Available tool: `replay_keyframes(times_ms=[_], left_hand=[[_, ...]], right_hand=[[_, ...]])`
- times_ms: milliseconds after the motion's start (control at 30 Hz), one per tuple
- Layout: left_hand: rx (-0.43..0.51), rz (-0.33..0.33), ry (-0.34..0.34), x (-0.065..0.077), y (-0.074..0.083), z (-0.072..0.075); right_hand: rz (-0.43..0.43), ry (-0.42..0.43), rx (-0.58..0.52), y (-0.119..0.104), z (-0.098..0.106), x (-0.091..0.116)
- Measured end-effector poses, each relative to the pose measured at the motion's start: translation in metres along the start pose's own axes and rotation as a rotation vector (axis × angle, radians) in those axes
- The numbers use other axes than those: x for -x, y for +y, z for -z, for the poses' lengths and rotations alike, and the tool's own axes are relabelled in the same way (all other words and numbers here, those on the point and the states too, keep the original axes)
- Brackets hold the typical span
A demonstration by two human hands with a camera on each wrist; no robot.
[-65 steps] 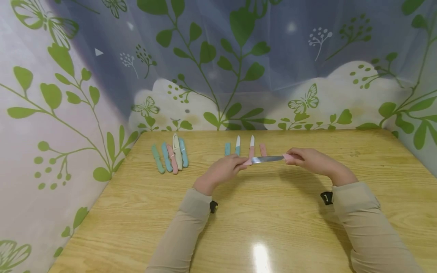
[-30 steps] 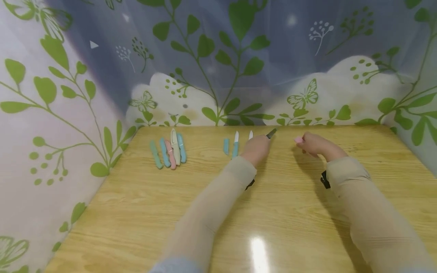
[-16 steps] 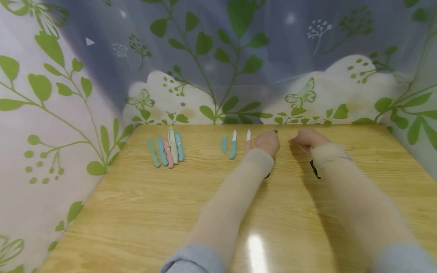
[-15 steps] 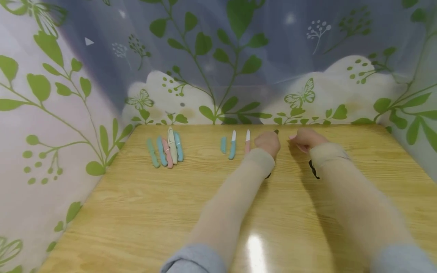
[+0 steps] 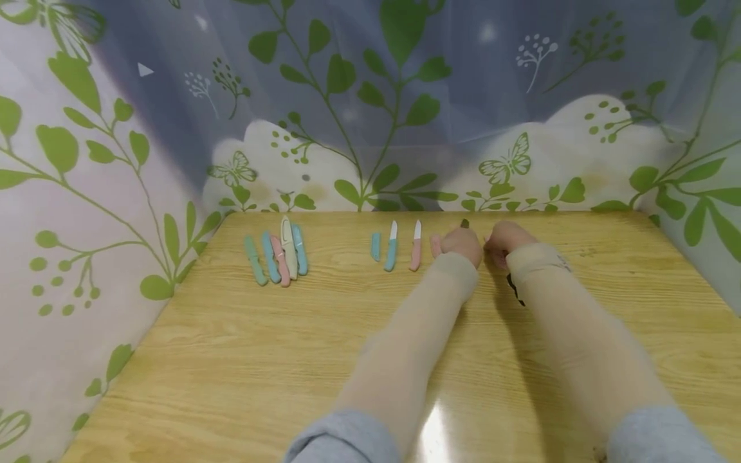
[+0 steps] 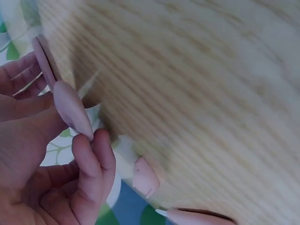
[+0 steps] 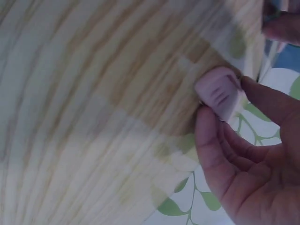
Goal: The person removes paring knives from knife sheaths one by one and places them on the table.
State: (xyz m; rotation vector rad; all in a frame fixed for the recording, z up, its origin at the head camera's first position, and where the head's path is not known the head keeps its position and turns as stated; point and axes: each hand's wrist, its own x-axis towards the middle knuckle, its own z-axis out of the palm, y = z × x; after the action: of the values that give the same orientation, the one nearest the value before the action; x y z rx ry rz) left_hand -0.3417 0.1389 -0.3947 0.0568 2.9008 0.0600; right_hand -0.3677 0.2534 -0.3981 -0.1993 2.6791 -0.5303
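My left hand (image 5: pixel 461 247) grips a pink knife by its handle (image 6: pixel 72 110) near the table's back edge. The dark tip of its blade (image 5: pixel 465 223) shows beyond the knuckles in the head view. Close on its right, my right hand (image 5: pixel 509 241) pinches a pink knife sheath (image 7: pixel 218 91) between thumb and fingers, low over the wood. Beside my left hand lies a short pink sheath (image 5: pixel 435 245). Further left are a small pink-handled knife (image 5: pixel 416 247) and a blue-handled one (image 5: pixel 391 247), both with white blades pointing to the back, then a blue sheath (image 5: pixel 375 247).
At the back left lie several sheathed knives in a group: a green one (image 5: pixel 255 260), blue ones, a pink one (image 5: pixel 280 262) and a cream one (image 5: pixel 289 247). The wooden table (image 5: pixel 278 360) ends at a leaf-patterned curtain (image 5: pixel 324 167) along the back.
Both hands have carried the bare knife and its sheath, earlier held in front of the row, to the back. The right hand has since moved left, nearer the left hand.
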Motion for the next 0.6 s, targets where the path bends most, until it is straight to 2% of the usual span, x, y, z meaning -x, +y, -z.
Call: replay_keyframes(times_ms=[133,233,400,600], left_hand=[[-0.002,-0.01,0.002,-0.001,-0.001,-0.004],[-0.001,-0.03,0.008,-0.001,-0.003,-0.006],[0.005,-0.051,0.016,-0.002,-0.008,-0.009],[-0.008,-0.066,0.043,-0.004,-0.013,-0.01]], right_hand=[[-0.039,-0.012,-0.035,0.0,0.001,0.0],[-0.05,0.02,-0.03,-0.001,0.001,0.001],[-0.041,0.066,-0.004,-0.002,-0.001,0.0],[-0.02,0.065,-0.039,0.001,-0.002,-0.003]])
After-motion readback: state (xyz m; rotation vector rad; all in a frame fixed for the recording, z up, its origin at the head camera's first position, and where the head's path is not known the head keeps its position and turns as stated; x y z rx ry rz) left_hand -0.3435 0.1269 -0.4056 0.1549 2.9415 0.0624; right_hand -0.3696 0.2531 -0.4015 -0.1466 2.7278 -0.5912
